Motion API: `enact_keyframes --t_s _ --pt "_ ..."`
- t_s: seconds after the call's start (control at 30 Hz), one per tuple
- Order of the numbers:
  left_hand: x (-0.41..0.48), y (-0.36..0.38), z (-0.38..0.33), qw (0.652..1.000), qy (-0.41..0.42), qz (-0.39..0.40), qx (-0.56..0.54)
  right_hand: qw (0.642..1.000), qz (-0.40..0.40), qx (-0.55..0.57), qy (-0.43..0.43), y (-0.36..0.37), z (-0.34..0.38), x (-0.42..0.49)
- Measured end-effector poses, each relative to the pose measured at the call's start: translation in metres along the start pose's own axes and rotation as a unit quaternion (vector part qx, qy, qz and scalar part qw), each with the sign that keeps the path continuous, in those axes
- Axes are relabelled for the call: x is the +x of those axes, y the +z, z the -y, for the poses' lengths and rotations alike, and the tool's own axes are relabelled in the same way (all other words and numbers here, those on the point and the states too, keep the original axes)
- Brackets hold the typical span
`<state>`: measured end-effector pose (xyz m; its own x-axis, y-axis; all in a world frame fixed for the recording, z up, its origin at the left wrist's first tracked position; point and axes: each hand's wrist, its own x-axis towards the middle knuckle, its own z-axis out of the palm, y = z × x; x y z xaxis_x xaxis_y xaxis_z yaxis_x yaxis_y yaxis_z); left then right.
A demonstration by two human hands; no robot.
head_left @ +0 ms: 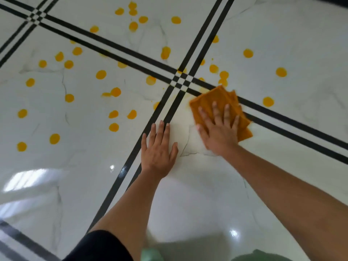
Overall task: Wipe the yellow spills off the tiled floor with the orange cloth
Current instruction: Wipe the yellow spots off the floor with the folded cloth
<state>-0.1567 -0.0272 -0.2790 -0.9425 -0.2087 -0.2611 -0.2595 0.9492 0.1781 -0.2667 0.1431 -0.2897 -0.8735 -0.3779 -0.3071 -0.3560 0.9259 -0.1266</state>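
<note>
Tiled floor (pixel 282 25): white, glossy, black double lines.
Yellow spills (pixel 101 74): dozens, mostly upper left and centre of frame.
Orange cloth (pixel 211 99): folded, right of centre.
Right hand (pixel 219 129): grip spread flat, pressing cloth; best kept flat, sweeping overlapping strokes toward nearby drops.
Left hand (pixel 159 149): grip spread, bracing on floor.

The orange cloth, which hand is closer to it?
Right. The right hand lies flat on the cloth, pressing it to the floor. The left hand rests on bare tile beside it, not touching.
</note>
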Motion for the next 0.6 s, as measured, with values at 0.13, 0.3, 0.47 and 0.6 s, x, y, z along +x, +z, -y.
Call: enact_keyframes --t_s 0.13,0.3,0.47,0.6 --pt "0.023 -0.004 -0.006 0.999 0.032 0.006 0.005 0.991 0.045 -0.06 -0.111 -0.006 -0.026 -0.005" --pt "0.046 -0.006 -0.02 0.997 0.072 0.02 -0.007 0.993 0.117 -0.013 0.023 -0.031 -0.025 0.038" --pt "0.065 -0.028 -0.024 0.996 0.058 0.048 -0.037 0.95 0.307 -0.019 0.047 -0.076 -0.02 0.052" --pt "0.079 -0.038 -0.025 0.997 0.056 0.043 -0.035 0.976 0.187 -0.11 -0.03 -0.075 -0.014 0.056"
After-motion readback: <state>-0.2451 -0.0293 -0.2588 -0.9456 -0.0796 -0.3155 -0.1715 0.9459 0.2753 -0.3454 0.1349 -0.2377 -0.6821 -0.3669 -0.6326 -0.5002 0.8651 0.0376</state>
